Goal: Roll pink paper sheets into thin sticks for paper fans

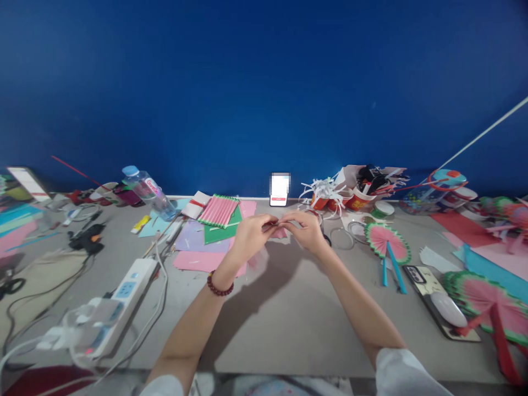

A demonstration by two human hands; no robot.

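My left hand (256, 234) and my right hand (304, 230) meet over the middle of the table, fingertips pinched together. A small piece of pink paper (280, 233) shows just under the fingers and appears held between them; its full shape is hidden. Left of my left hand lies a pleated pink and green paper (220, 210), on a green sheet (220, 234). Purple paper (193, 236) and a pink sheet (200, 261) lie beneath and beside these. Behind the hands a lit phone (279, 190) stands upright against the wall.
To the left are a power strip (127, 300) with cables and a tilted plastic bottle (150, 192). Paper cups (358, 199) with paper strips and tools stand back right. A round pink-green fan (388, 242), another phone (424, 280) and a white mouse (448, 309) lie right.
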